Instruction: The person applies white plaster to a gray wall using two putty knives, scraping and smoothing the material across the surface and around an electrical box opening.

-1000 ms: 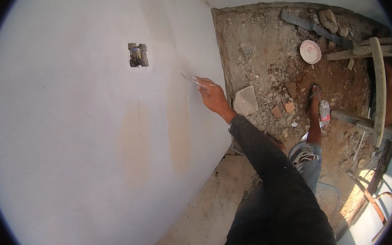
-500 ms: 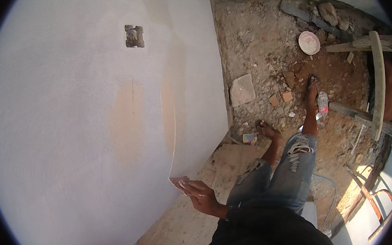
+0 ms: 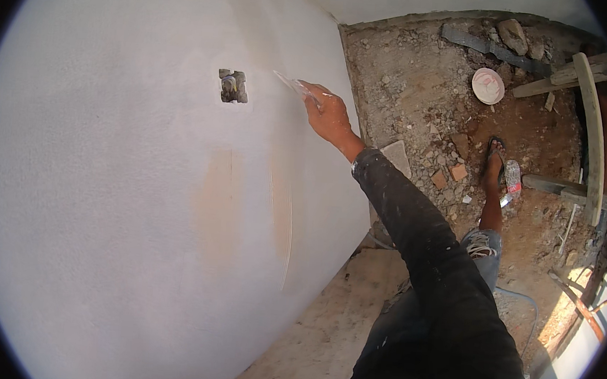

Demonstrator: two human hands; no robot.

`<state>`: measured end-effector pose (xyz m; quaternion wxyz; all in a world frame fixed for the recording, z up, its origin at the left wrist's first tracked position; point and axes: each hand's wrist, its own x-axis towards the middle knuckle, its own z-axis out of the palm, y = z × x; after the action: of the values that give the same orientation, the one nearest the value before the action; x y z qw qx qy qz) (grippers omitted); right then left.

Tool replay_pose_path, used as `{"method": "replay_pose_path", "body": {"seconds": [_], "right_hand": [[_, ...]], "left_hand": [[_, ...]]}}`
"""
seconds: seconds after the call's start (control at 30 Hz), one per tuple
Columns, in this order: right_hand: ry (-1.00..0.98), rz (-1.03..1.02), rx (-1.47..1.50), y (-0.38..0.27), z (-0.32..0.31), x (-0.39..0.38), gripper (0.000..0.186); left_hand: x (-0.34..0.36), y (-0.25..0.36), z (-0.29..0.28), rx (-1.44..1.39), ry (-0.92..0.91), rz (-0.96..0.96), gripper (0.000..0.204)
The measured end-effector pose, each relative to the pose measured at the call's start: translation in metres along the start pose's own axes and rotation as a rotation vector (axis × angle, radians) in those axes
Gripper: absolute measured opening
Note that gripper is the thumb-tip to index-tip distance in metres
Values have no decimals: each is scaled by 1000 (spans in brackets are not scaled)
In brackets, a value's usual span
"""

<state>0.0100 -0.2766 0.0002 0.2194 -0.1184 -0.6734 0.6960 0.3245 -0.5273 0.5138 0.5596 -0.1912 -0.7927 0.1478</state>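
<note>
My right hand [image 3: 330, 117] reaches out to the wall with its fingers closed on a thin, flat putty scraper [image 3: 290, 83]. The scraper's edge lies at the white wall [image 3: 119, 175], right of a square socket opening [image 3: 233, 86] with wires in it. Below it runs a darker, damp-looking strip of filler [image 3: 282, 188] with a thin raised ridge along it. Left of that is a beige patch [image 3: 217, 215] with a fine vertical line. The black-sleeved right arm [image 3: 428, 235] covers part of my legs. My left hand does not show.
Rubble and a pale tile [image 3: 397, 156] lie on the dirt floor. A bowl of whitish paste [image 3: 488, 86] stands farther off, near a wooden frame [image 3: 591, 141]. A plastic bottle [image 3: 513, 177] lies by my foot. A blue hose [image 3: 523, 298] runs along the right.
My right hand has moved up the wall with the scraper, from the strip's lower end to beside the socket opening. The view has shifted slightly.
</note>
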Motion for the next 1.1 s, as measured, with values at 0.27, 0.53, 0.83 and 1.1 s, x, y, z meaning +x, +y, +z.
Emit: {"method": "replay_pose_path", "body": {"seconds": [0.27,0.53,0.83,1.1], "right_hand": [[-351,-167,-173,-43,-3,-152,44],[-61,224,-43,-4,-30,-14,37],[-310,-108,-76,-1,-4,-49,42],[-421,-37,12,-82,-17,-226,54]], "left_hand": [[0,-9,-7,52,-37,75,42],[-3,-12,-6,-11,-17,57,42],[2,-2,-2,-10,-23,42,44],[-6,-18,-8,-103,34,-27,45]]}}
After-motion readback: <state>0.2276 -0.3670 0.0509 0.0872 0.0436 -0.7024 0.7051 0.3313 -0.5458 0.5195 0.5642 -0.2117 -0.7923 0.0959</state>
